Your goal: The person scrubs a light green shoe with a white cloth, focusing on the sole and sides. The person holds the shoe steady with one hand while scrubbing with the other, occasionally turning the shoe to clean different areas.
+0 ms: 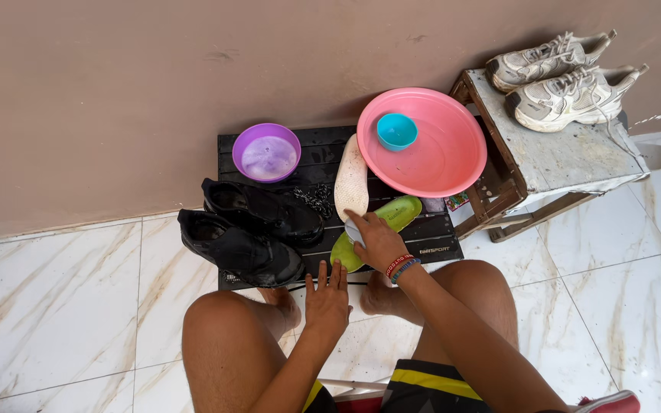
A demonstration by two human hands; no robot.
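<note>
My right hand (375, 239) presses a small pale brush against a green insole (392, 215) lying on a black slatted platform (437, 239). My left hand (327, 297) rests flat, fingers spread, at the platform's near edge beside the insole's lower end. A white insole (351, 180) lies just above, leaning toward a pink basin (437, 153) that holds a small teal bowl (397, 131). Two wet black shoes (258, 226) sit on the platform's left side, with a tangle of black laces (317, 198) next to them.
A purple bowl of soapy water (268, 153) stands at the platform's back left. A worn wooden stool (548, 157) on the right carries a pair of grey-white sneakers (568, 76). A beige wall runs behind. White marble floor tiles (63, 306) surround my bare knees and feet.
</note>
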